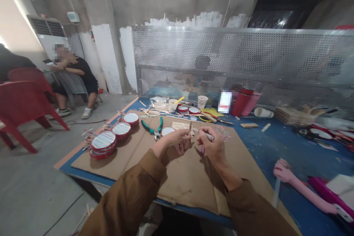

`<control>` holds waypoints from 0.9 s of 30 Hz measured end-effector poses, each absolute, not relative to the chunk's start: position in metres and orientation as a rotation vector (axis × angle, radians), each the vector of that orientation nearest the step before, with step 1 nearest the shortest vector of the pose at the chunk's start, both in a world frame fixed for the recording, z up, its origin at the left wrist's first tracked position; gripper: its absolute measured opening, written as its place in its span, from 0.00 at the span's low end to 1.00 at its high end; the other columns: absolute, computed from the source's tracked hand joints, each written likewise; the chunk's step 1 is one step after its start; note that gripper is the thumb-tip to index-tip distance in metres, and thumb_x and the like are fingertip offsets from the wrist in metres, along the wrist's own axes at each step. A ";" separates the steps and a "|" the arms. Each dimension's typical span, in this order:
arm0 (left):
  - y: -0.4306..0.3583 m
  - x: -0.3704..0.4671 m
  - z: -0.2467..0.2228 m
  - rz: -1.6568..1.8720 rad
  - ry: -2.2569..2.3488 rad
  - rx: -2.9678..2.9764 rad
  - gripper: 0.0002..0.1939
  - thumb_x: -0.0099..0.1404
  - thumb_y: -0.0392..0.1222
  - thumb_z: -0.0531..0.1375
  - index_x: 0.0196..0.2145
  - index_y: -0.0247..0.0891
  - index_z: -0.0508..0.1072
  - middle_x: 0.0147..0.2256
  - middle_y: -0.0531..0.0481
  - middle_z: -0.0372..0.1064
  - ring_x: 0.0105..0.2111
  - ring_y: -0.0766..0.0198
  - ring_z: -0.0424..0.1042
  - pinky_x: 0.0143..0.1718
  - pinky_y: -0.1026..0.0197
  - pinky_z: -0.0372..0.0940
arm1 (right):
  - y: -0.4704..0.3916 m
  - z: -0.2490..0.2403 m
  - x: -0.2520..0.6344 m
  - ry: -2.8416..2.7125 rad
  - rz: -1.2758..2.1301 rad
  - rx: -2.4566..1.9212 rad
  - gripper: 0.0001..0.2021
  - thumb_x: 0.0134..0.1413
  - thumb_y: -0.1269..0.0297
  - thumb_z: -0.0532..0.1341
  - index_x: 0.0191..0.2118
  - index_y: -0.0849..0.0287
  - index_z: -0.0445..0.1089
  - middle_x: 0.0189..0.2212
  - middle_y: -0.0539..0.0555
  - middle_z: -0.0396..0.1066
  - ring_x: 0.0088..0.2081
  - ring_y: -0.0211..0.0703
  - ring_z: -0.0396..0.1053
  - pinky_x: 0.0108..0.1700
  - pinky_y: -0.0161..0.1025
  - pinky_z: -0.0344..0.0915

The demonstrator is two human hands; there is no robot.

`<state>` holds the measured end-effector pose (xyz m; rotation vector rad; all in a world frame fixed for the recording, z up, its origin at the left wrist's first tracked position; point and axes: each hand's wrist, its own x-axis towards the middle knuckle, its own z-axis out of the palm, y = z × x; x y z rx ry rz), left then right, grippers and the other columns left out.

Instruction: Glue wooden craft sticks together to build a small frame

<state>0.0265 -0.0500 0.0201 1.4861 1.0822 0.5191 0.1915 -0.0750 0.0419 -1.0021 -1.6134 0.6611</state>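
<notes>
My left hand (178, 141) pinches a thin wooden stick (190, 128), which points upward from the fingertips. In my right hand (214, 143) is a white marker-like tool (209, 137), its tip directed at the stick; its exact kind is hard to make out. Both hands are over a brown cardboard sheet (190, 184). Just beyond them lie a row of flat wooden sticks (179, 125) and a small red-rimmed white disc (167, 131). Green-handled pliers (155, 129) rest to the left of my left hand. Under my right hand shows a small purple object (202, 150), partly hidden.
Stacks of red-rimmed drums (103, 141) line the cardboard's left side. Paper cups (202, 101), a phone (225, 101) and a red bottle (241, 102) stand at the back before a perforated metal screen (177, 55). A pink tool (304, 188) lies right. A person (80, 73) sits far left.
</notes>
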 end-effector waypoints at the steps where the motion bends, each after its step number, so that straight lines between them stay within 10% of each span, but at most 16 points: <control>1: -0.050 0.026 0.020 0.520 1.078 1.491 0.10 0.70 0.43 0.47 0.44 0.36 0.62 0.19 0.54 0.65 0.16 0.65 0.69 0.20 0.65 0.65 | -0.075 0.042 0.191 -1.619 0.680 -0.992 0.13 0.54 0.54 0.57 0.32 0.59 0.68 0.18 0.48 0.68 0.19 0.38 0.67 0.23 0.33 0.64; 27: -0.055 0.026 0.024 0.533 1.098 1.527 0.08 0.70 0.42 0.48 0.43 0.36 0.62 0.18 0.55 0.65 0.15 0.68 0.68 0.18 0.68 0.62 | -0.078 0.044 0.190 -1.684 0.679 -1.008 0.12 0.53 0.54 0.56 0.30 0.58 0.68 0.18 0.48 0.68 0.19 0.38 0.67 0.23 0.32 0.64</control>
